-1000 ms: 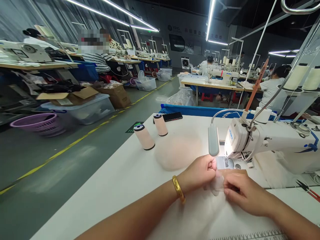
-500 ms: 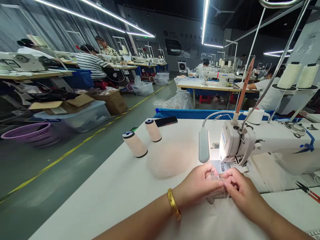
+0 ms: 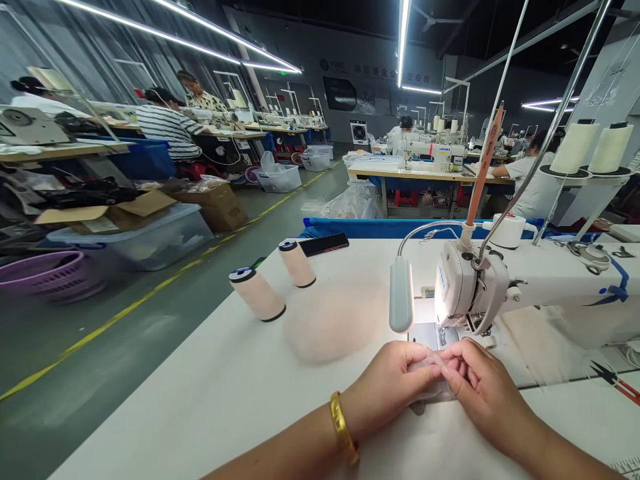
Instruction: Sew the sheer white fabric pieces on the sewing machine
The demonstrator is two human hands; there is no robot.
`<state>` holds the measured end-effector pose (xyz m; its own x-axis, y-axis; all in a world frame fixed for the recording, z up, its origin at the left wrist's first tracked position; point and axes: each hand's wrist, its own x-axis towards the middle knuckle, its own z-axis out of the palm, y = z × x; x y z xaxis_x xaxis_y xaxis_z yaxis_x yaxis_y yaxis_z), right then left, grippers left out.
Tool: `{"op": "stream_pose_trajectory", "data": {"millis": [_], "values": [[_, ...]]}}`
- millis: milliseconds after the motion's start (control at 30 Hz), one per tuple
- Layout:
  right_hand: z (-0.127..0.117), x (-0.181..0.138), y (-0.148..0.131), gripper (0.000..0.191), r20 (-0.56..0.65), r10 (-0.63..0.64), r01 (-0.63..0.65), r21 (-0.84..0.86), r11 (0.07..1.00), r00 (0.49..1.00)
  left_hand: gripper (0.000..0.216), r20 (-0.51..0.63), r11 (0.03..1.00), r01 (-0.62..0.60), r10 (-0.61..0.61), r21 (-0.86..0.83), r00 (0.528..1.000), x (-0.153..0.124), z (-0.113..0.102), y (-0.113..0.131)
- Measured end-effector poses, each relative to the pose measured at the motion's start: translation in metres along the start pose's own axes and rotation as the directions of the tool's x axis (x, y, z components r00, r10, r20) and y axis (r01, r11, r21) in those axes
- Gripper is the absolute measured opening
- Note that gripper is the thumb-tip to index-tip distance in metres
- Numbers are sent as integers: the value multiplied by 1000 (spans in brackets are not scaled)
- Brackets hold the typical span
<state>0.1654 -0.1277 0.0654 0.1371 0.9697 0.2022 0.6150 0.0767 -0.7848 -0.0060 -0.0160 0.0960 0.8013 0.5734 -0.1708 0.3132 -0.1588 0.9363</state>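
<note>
Both hands meet just in front of the needle area of a white sewing machine (image 3: 450, 287). My left hand (image 3: 395, 377), with a gold bangle (image 3: 343, 427) on the wrist, pinches a piece of thin sheer fabric (image 3: 440, 390). Close against it, my right hand (image 3: 483, 383) is closed on the same fabric, thumbs almost touching. The cloth hangs below the fingers toward me, hard to tell from the white table. To the left lies a round, pale peach sheer piece (image 3: 333, 323). The presser foot (image 3: 443, 335) stands just beyond my fingertips.
Two peach thread cones (image 3: 257, 293) and a black phone (image 3: 323, 245) are at the table's left rear. A grey lamp (image 3: 401, 293) hangs left of the machine head. Red-handled snips (image 3: 617, 383) lie at right. Co-workers sit at other machines beyond the aisle.
My view has shifted slightly, moving the scene left. The hands stay together at the needle area, and the fabric between them has been bunched and drawn a little tighter.
</note>
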Motion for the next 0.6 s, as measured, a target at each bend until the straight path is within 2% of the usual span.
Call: {"op": "stream_pose_trajectory", "data": {"millis": [467, 600], "values": [[2, 0, 0, 17, -115, -192, 176, -136, 975, 975, 31, 11, 980, -169, 169, 104, 986, -6, 8, 1], [4, 0, 1, 17, -134, -217, 194, -165, 967, 967, 23, -42, 978, -146, 154, 152, 987, -8, 9, 3]]}}
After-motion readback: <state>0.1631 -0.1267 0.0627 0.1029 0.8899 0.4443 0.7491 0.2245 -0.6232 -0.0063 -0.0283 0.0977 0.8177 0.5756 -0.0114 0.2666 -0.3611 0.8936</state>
